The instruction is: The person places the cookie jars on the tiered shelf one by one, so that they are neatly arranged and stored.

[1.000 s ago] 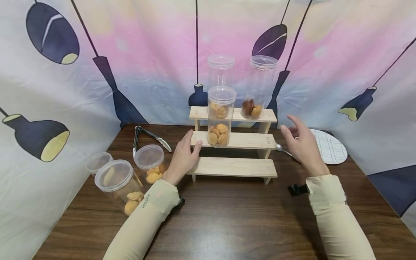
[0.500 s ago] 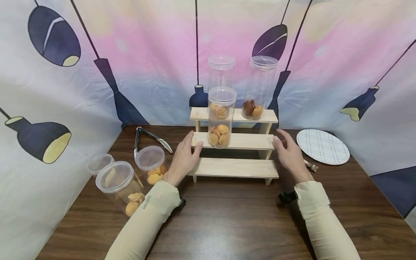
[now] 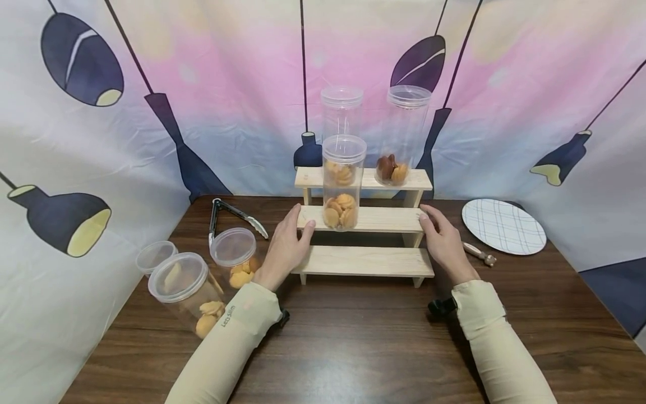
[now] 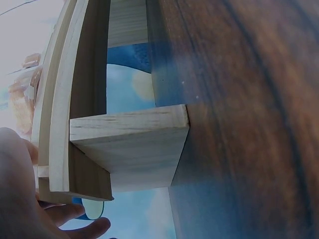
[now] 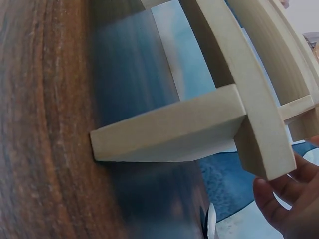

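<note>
A three-tier wooden display stand stands on the table with both hands at its sides. My left hand grips the left end of its middle tier, thumb on the near side. At the right end, my right hand holds the same tier; in the right wrist view, curled fingers show at the wood's end. A clear lidded jar of cookies sits on the middle tier. Behind it on the top tier is another cookie jar, partly hidden, and a jar with brown and golden pieces stands to its right.
On the left of the table are a cookie jar, a shorter jar, a further clear lid and tongs. A checked plate and a utensil with an ornamented handle lie right of the stand.
My right hand has moved left and down from beside the plate onto the stand's right end, uncovering the utensil's handle. The left hand stays at the stand's left end.
</note>
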{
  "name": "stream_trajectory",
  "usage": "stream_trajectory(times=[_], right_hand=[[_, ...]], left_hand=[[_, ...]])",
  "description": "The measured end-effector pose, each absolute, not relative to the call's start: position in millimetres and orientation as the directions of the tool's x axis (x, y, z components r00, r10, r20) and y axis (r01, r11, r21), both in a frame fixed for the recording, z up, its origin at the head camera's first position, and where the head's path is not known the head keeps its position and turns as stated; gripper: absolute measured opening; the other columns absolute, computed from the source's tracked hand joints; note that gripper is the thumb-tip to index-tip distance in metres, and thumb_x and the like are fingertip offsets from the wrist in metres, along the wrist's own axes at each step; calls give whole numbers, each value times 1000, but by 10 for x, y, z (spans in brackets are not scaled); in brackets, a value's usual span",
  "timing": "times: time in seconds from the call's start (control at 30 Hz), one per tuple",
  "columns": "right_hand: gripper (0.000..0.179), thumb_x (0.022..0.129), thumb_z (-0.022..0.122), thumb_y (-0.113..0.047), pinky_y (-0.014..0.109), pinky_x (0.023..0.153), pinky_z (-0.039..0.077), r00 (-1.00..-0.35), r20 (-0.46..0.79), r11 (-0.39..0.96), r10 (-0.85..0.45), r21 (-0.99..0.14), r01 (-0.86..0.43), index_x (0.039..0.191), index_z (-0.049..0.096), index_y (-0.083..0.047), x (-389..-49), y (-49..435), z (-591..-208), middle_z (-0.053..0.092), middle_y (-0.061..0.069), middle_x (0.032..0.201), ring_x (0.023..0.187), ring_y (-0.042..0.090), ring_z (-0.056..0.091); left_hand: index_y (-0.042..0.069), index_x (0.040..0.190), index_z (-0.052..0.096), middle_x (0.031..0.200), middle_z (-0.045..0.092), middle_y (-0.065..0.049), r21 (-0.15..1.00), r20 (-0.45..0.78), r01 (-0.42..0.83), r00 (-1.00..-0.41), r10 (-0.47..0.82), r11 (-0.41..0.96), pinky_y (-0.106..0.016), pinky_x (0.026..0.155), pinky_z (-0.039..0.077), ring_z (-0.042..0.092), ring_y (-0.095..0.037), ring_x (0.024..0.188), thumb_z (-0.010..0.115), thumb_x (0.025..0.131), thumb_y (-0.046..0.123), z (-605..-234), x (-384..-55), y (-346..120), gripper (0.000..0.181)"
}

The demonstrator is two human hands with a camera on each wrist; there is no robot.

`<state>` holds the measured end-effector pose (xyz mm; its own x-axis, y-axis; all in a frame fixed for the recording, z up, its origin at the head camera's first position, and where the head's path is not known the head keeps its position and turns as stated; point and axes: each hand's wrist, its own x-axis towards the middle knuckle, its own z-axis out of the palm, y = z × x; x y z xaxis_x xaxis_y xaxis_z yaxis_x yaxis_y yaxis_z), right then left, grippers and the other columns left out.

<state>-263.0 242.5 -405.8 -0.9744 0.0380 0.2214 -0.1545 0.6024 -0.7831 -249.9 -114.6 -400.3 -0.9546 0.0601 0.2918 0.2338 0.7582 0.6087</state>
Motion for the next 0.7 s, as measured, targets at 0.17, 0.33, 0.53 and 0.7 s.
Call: stream_trajectory(times=[0.17, 0.33, 0.53, 0.7], right_hand=[[59, 103, 34, -57, 53, 89, 45, -977, 210, 586, 35, -796, -150, 154, 39, -27, -2630, 2431, -4076, 59, 17, 121, 104, 35, 58], [59, 103, 35, -58, 50, 88, 44, -977, 211, 581, 29, -799, -155, 154, 40, -28, -2640, 2422, -4055, 60, 16, 116, 101, 33, 58], [59, 103, 33, -58, 49, 89, 44, -980, 198, 584, 29, -799, -144, 154, 39, -29, -2637, 2417, -4049, 60, 16, 118, 102, 33, 57], [60, 103, 34, -59, 49, 89, 44, -981, 191, 582, 34, -802, -136, 154, 39, -29, -2638, 2431, -4071, 60, 16, 119, 101, 33, 58]], left_hand=[[7, 158, 26, 161, 30, -16, 596, 322, 259, -944, 69, 760, -49, 119, 25, 32, -39, 144, 37, 105, 50, -4015, -2512, -1143, 70], [7, 158, 26, 161, 30, -15, 594, 327, 252, -943, 56, 764, -49, 119, 26, 33, -38, 144, 37, 105, 51, -4025, -2515, -1147, 70], [7, 158, 26, 161, 29, -14, 589, 314, 244, -948, 60, 771, -48, 120, 25, 32, -37, 145, 36, 105, 51, -4019, -2525, -1156, 70], [8, 158, 26, 162, 26, -15, 583, 344, 265, -937, 62, 768, -50, 120, 24, 29, -39, 146, 39, 105, 48, -3900, -2491, -1176, 68]])
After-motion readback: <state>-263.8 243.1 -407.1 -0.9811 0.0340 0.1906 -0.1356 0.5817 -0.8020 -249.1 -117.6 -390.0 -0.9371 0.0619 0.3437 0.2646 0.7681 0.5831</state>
